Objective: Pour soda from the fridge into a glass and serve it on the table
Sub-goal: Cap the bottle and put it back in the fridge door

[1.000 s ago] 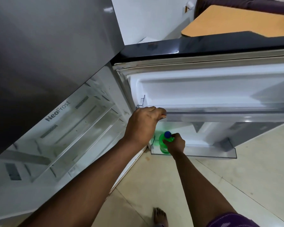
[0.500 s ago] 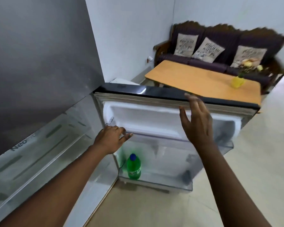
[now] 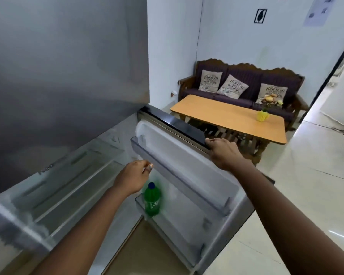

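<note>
The green soda bottle (image 3: 152,201) stood upright in the lowest door shelf (image 3: 179,221), just below the left hand (image 3: 134,178), whose loosely curled grip held nothing. The right hand (image 3: 222,153) clasped the fridge door's top edge (image 3: 173,122).

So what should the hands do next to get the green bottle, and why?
Probably lower the left hand onto the green bottle and grip its neck. That hand hovers empty just above the blue cap, the bottle stands upright in the bottom door shelf, and the right hand already holds the fridge door open.
</note>
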